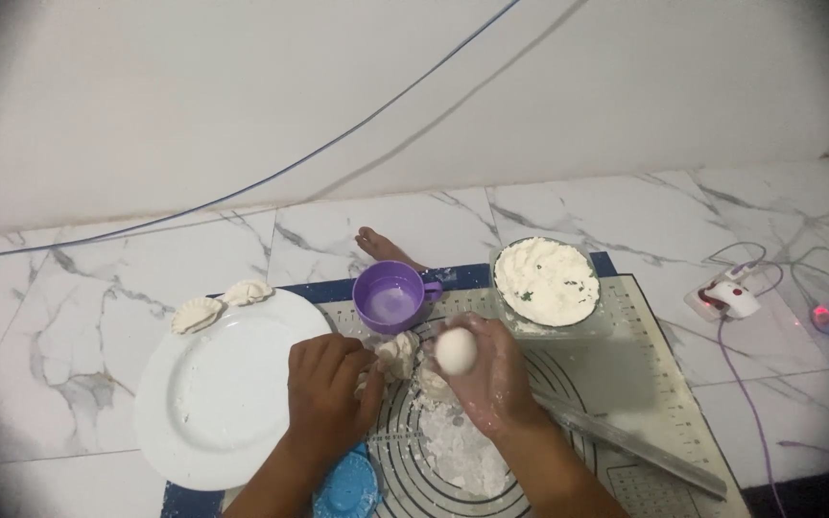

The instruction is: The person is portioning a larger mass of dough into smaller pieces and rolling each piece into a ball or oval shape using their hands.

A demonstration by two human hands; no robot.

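The right hand point(486, 379) cups a dough ball point(456, 351). The left hand point(326, 388) pinches a dough lump point(397, 353) beside the white plate point(213, 403).

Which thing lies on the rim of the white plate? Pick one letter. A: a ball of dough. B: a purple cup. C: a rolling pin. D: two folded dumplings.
D: two folded dumplings sit on the far rim of the white plate, while the purple cup stands on the mat beside it, the rolling pin lies on the mat, and the ball of dough is in the right hand.
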